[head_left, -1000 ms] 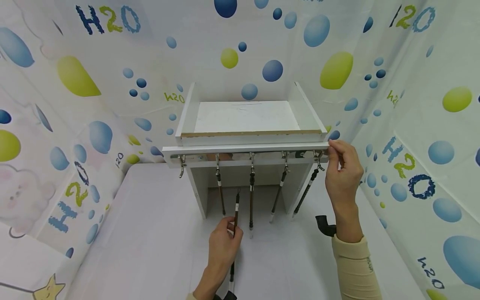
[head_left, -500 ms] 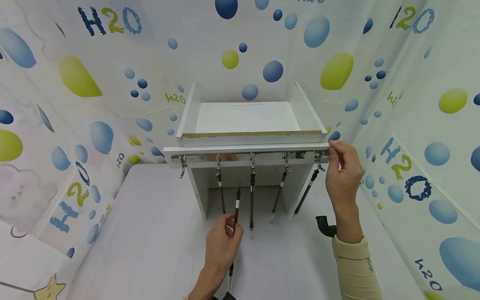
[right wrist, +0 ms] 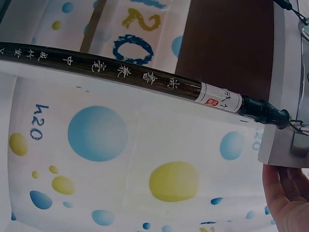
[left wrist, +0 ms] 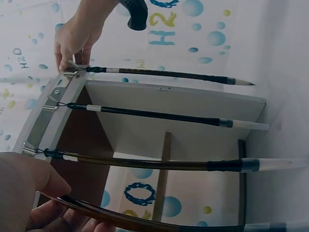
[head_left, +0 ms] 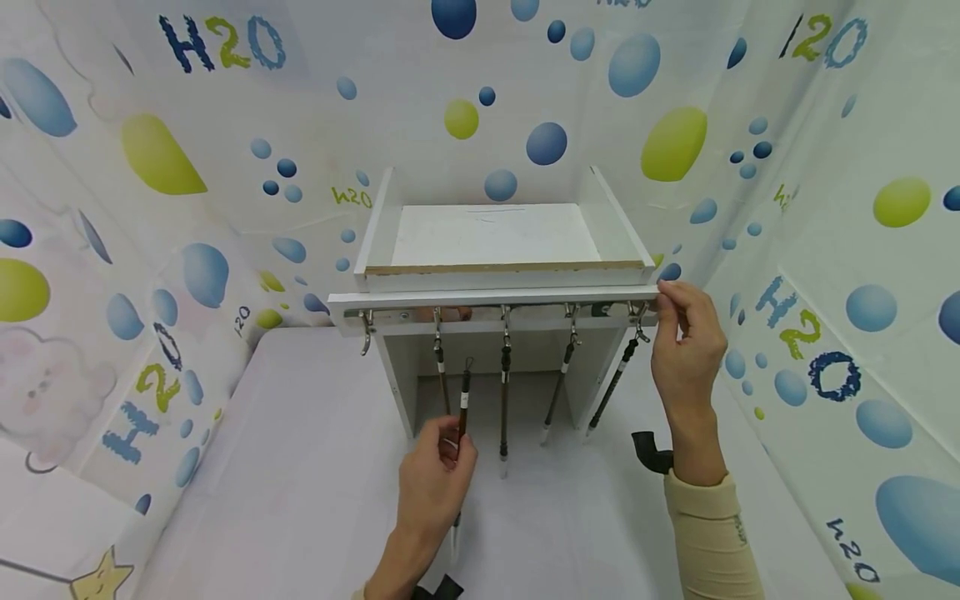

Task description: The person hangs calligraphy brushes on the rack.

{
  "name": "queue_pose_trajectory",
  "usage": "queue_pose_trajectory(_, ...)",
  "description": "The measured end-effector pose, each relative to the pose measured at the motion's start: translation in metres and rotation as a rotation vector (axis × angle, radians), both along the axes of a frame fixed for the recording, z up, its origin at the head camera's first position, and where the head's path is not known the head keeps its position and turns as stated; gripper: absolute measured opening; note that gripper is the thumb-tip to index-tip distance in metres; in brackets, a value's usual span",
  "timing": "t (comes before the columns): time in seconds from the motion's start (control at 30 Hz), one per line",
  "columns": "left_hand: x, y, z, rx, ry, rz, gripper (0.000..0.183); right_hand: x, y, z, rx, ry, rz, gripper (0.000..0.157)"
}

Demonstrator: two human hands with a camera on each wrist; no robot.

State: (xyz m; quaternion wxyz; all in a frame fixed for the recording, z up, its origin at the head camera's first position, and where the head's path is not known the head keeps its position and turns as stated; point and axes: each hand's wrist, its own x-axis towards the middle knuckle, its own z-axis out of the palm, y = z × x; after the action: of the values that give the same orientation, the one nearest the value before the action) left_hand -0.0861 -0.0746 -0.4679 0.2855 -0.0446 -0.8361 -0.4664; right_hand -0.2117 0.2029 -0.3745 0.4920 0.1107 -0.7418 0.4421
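My left hand (head_left: 435, 487) pinches a brown-handled calligraphy brush (head_left: 464, 396) between thumb and fingers. Its loop end points up, below the hook rail, and its pale tip hangs down toward the tabletop. Several more calligraphy brushes (head_left: 505, 400) hang by their loops from hooks under the front edge of a white wooden shelf (head_left: 487, 298). The far-left hook (head_left: 366, 333) carries no brush. At the shelf's right end, my right hand (head_left: 688, 358) grips the edge of the board with thumb and fingers. White characters show on the nearest hanging brush (right wrist: 120, 70) in the right wrist view.
The shelf has an open-topped tray (head_left: 495, 237) above and side panels (head_left: 393, 383) standing on a white surface (head_left: 300, 467). A patterned sheet (head_left: 555, 75) with blue and green dots covers the walls behind and beside it.
My left hand has shifted left and slightly up with the brush, whose loop end now stands higher and nearer the leftmost hanging brush. My right hand stays on the shelf end.
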Motion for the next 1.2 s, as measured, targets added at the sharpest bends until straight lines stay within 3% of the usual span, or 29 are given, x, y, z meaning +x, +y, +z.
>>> queue_pose_trajectory(0.3,0.000,-0.011,0.011,-0.003,0.051,0.017,0.023,0.002,0.001,0.002,0.012,-0.002,0.012,0.021)
queue_pose_trajectory(0.67,0.001,-0.030,0.019,0.018,0.079,0.090,0.023,0.002,0.000,0.002,0.005,-0.016,0.005,0.021)
queue_pose_trajectory(1.2,0.005,-0.050,0.019,0.102,-0.004,0.248,0.020,0.001,0.000,0.001,0.010,-0.019,-0.007,0.020)
